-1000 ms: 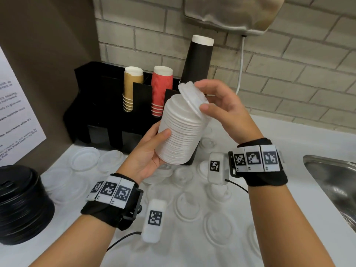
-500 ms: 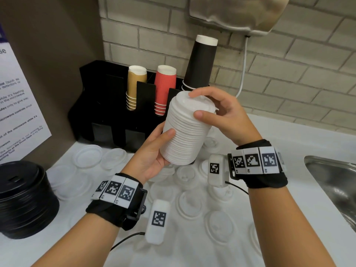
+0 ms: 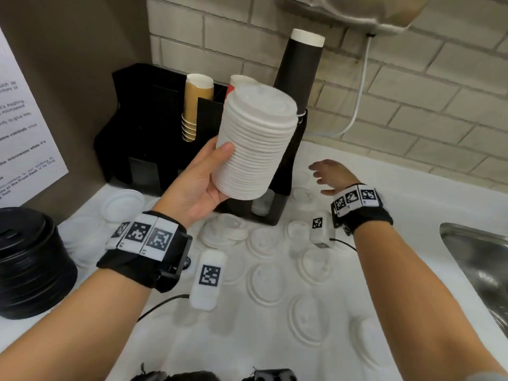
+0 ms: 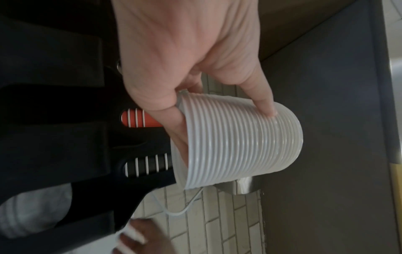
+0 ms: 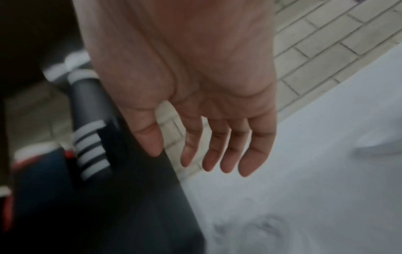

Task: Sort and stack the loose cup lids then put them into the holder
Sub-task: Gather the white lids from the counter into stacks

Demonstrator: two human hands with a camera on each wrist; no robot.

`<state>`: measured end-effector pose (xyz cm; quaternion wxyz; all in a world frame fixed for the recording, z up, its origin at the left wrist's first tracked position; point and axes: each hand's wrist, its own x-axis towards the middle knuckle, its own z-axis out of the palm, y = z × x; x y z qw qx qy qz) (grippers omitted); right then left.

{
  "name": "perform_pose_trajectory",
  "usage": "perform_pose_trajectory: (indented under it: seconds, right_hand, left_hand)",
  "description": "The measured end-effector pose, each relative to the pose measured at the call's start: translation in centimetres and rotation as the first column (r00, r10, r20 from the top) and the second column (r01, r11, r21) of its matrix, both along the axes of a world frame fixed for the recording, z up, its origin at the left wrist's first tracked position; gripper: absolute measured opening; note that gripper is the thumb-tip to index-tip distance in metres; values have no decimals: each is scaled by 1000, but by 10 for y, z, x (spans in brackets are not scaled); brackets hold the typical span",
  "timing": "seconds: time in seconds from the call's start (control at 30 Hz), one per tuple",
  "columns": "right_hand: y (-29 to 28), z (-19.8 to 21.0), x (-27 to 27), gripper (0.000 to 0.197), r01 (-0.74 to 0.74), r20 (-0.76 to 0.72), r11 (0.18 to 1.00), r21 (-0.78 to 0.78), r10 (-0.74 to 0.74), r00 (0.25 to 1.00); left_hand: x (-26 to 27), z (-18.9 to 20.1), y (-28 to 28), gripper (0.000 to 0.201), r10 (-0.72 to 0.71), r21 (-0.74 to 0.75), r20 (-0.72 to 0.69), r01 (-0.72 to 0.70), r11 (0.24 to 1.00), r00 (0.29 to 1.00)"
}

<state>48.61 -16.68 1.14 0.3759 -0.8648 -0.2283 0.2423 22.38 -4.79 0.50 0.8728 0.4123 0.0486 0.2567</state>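
Observation:
My left hand grips a tall stack of white cup lids from below and holds it tilted in the air before the black holder. In the left wrist view the thumb and fingers curl round the ribbed stack of lids. My right hand hovers empty with its fingers straight, low over the counter just right of the holder. Several loose white lids lie scattered on the white counter below both hands.
The holder carries stacks of tan, red and black cups. A pile of black lids sits at the left. A steel sink lies at the right edge. A white cable hangs down the brick wall.
My right hand set the top lid flat on the stack, then let go and dropped down to the right over the counter. The left hand raised the stack.

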Motion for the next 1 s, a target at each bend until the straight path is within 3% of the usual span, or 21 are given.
perform_pose_trajectory:
  seconds: [0.07,0.1,0.2,0.3,0.53,0.67,0.73,0.9,1.0]
  right_hand:
    - [16,-23,17,30,-119,153,938,-324,176,972]
    - [24,-33,24,39,-106,219,895,-434,219,951]
    - [42,-56,39,57,-26,298,777,-629,272,915]
    - [55,-73,55,65,-41,280,710,-703,329,902]
    - [61,-85,72,68,-8,330,643,-766,404,853]
    - [60,-86,69,56,-103,297,703,-704,423,856]
    - [56,-82,66,63,-70,312,797,-600,314,897]
    - [31,-46,58,56,44,247,980,-195,5,969]
    - [10,-25,39,51,145,47,986,77,-149,988]
  left_hand:
    - [-1,1,6,88,13,8,13,-13,1000,1000]
    - [-1,2,9,88,19,17,13,-19,1000,1000]
    - [-1,3,16,89,38,44,1,-38,998,999]
    - [1,6,22,84,49,60,8,-49,997,999]
    - [5,1,27,78,59,46,4,-59,997,998]
    - [6,-3,26,83,60,32,-5,-60,998,998]
    - [4,-3,26,86,61,25,-5,-60,998,998]
    - [1,-2,19,86,28,20,10,-28,999,1000]
    - [3,-2,10,89,-10,9,20,10,1000,1000]
